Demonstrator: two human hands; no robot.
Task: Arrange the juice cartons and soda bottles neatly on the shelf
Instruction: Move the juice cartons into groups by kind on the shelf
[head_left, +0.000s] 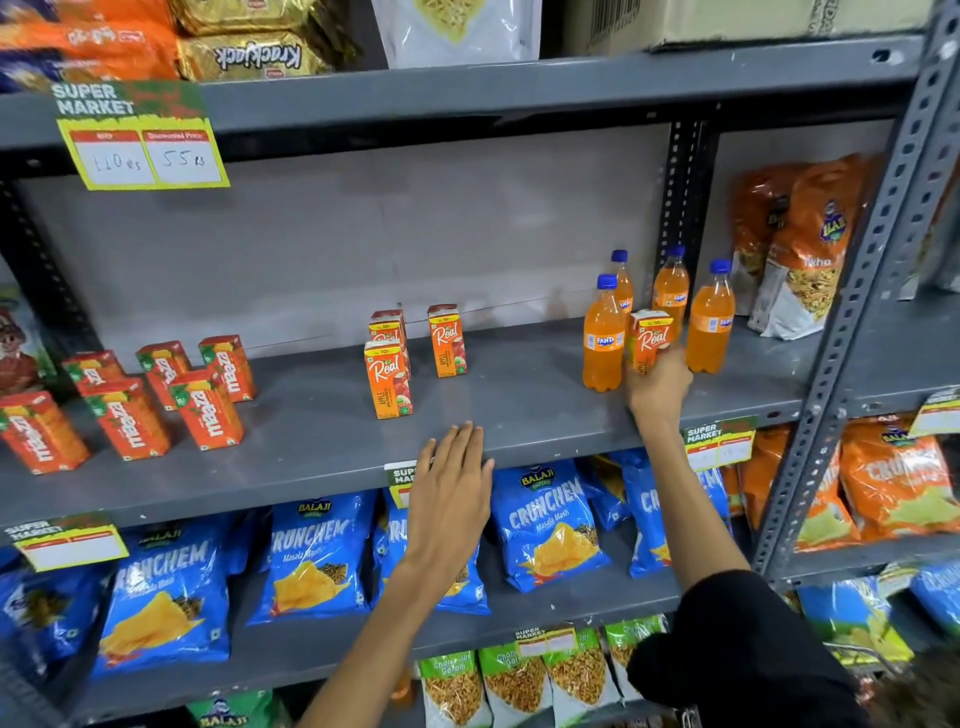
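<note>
My right hand (655, 387) grips an orange Real juice carton (650, 338) among several orange Fanta bottles (603, 338) at the right of the grey shelf (519, 415). Three more Real cartons (388, 378) stand upright mid-shelf. Several red Maaza cartons (208, 408) stand grouped at the shelf's left end. My left hand (451, 493) hovers flat at the shelf's front edge, fingers apart, holding nothing.
Orange snack bags (800, 244) lean at the far right of the shelf, behind a perforated upright post (857, 291). Blue Crunchem chip bags (545, 525) fill the shelf below. Biscuit packs (249, 52) lie on the shelf above. A price tag (143, 150) hangs top left.
</note>
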